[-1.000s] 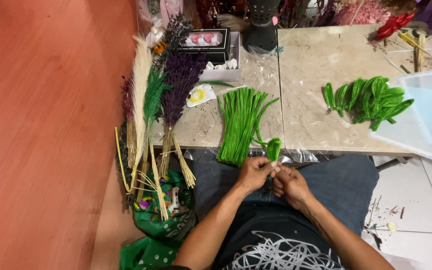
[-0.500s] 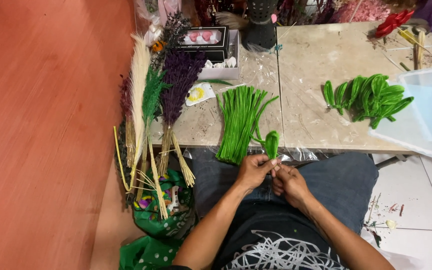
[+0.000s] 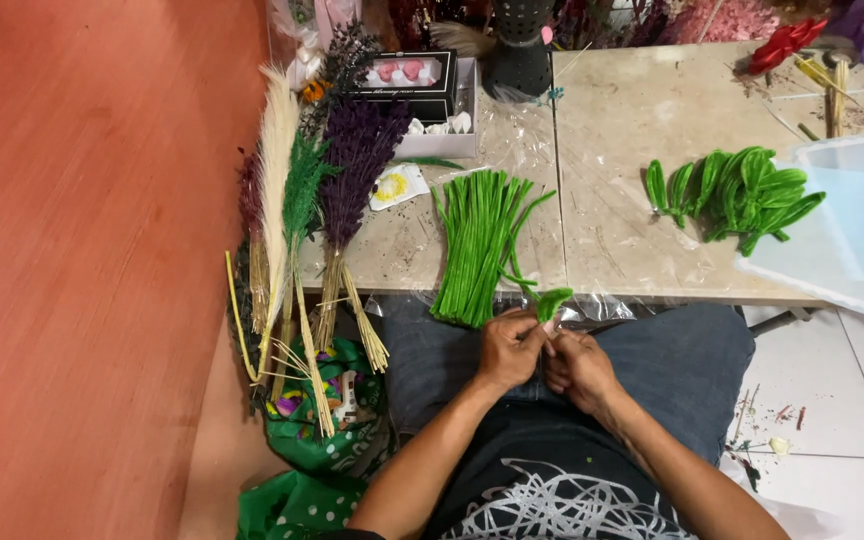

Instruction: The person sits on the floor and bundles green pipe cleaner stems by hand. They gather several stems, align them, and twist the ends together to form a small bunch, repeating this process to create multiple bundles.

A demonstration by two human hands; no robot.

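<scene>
Both hands meet over the lap, just off the near edge of the table — the left hand and right hand each have fingers pressed together around the base of a small folded green pipe-cleaner piece, whose looped tip sticks up toward 12 o'clock. So each grip is pinching that one fuzzy stem, knuckles nearly touching. To do this bend well, I'd judge the pinch should stay low at the base, so the loop keeps its leaf shape while the tail is twisted tight — a loose hold would likely let the wire spring open. At 11 o'clock from the hands lies the bundle of straight green pipe cleaners. Well off at 2 o'clock sits the pile of finished green loops. Dried grasses and purple stems lean at 10 o'clock.
</scene>
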